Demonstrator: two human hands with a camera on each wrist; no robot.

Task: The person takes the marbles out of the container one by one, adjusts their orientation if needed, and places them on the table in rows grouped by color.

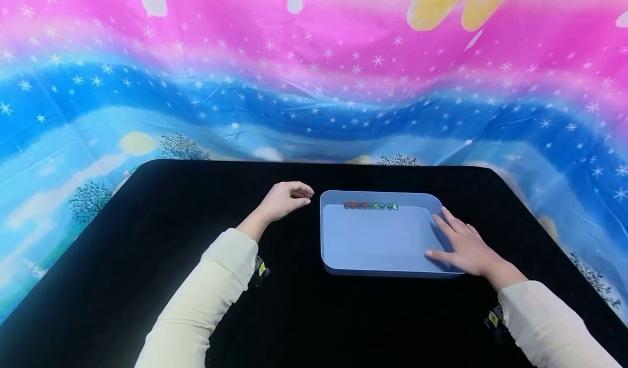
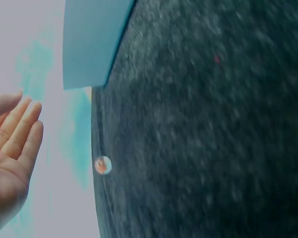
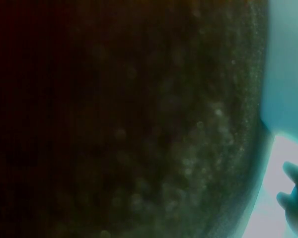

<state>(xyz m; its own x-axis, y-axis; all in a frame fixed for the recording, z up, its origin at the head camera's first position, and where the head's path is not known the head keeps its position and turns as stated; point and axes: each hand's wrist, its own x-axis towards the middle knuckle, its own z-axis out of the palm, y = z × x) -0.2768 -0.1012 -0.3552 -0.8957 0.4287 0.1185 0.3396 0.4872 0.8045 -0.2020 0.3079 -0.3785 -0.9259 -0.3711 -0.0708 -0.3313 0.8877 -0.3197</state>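
Note:
A shallow blue tray (image 1: 378,242) lies on the black-covered table. Along its far inner side runs a row of several small shiny pieces (image 1: 370,206), red at the left and green at the right. My right hand (image 1: 468,245) rests over the tray's right edge, fingers and thumb spread. Left of the tray is my left hand (image 1: 284,200), apart from it, with loosely bent fingers and nothing in them. A small glassy ball, like a marble (image 2: 103,165), lies on the black cloth in the left wrist view; I cannot make it out in the head view.
Black cloth (image 1: 294,324) covers the table. Behind it hangs a pink and blue printed curtain (image 1: 314,101) that also runs down both sides. A tiny red speck (image 2: 217,59) shows on the cloth in the left wrist view.

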